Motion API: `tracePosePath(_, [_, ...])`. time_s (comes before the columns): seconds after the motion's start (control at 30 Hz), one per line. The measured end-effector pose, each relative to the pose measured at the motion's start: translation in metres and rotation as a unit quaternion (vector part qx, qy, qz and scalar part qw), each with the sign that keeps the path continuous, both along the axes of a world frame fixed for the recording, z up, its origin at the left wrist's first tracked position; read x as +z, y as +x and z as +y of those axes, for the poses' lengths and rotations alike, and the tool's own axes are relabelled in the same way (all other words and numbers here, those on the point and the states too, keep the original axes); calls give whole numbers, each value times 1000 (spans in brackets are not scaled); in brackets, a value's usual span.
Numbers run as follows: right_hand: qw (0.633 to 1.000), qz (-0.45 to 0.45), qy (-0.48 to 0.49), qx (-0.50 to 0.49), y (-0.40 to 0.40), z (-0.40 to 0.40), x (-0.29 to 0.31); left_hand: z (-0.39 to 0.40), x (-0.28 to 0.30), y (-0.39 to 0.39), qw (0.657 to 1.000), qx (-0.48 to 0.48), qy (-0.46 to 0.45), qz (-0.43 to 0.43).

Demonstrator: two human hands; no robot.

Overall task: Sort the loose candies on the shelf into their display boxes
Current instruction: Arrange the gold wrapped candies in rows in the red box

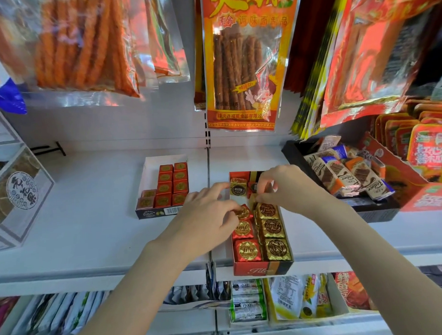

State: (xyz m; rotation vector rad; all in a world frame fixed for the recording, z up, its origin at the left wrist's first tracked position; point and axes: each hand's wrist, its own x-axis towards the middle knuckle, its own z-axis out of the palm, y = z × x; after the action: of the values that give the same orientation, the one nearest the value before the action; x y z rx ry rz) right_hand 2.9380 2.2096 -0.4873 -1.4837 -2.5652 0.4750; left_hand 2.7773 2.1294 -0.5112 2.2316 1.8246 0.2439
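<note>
A red-and-gold Tilee display box sits at the shelf's front, holding red foil candies in its left column and gold foil candies in its right. My left hand pinches a red candy in the left column. My right hand reaches over the box's far end, fingers curled on a gold candy. Another gold candy lies at the box's far left. A second box to the left holds small red cube candies.
A black tray of wafer bars stands to the right, with red snack packs behind it. Snack bags hang above, one directly over the box. A printed carton stands at the left. Packets fill the lower shelf.
</note>
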Motion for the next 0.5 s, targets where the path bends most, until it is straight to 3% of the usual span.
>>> tracePosePath(0.5, [999,-33,-11,21,2,2,5,-1,-2,-1,1000,1,-9,-11])
